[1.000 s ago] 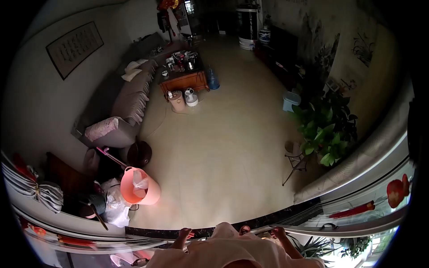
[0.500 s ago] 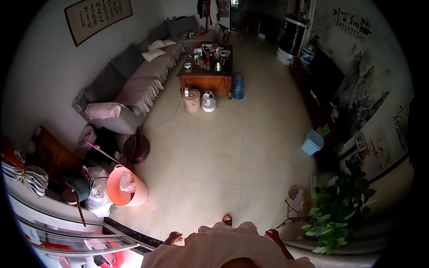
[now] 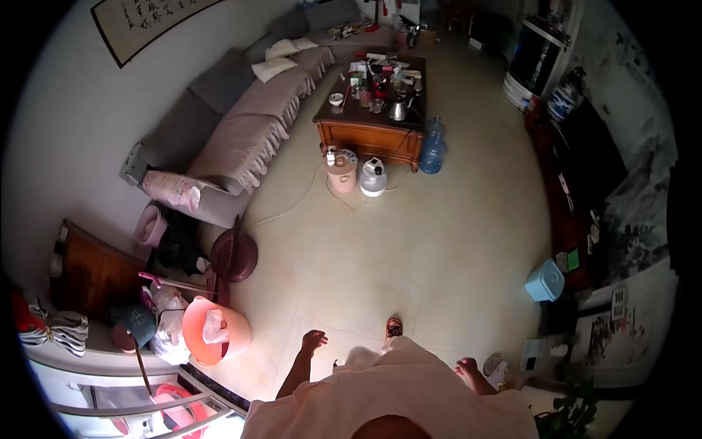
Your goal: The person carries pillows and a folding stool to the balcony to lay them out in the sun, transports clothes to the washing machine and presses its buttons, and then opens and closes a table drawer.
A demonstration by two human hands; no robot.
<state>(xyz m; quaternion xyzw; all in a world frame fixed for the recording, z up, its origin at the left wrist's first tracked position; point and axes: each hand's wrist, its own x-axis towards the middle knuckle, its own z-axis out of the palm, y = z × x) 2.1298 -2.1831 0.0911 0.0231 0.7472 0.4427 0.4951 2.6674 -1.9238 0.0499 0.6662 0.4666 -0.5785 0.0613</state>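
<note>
My left hand (image 3: 314, 341) hangs in front of the body at the lower middle, over the tiled floor, with its fingers curled and too small to read clearly. On the other side, my right hand (image 3: 466, 366) is low beside the light-coloured clothing (image 3: 380, 391), its fingers partly bent. I make out no object in either one. A sandalled foot (image 3: 394, 328) shows between them. The pink bucket (image 3: 235, 336) with a plastic bag in it stands left of my left hand. Near my right hand is a small round item (image 3: 496, 366) on or by a stand.
A cluttered wooden coffee table (image 3: 369, 139) stands ahead, with a pink bin (image 3: 341, 175), a white appliance (image 3: 372, 183) and a blue water bottle (image 3: 433, 150) beside it. Cables lie on the floor. The sofa (image 3: 241, 132) lines the left; a light-blue bin (image 3: 545, 281) is right.
The view has moved forward into the room, past the door track. Table and sofa look nearer, and the plant has slid down to the lower right edge. My left hand has swung forward.
</note>
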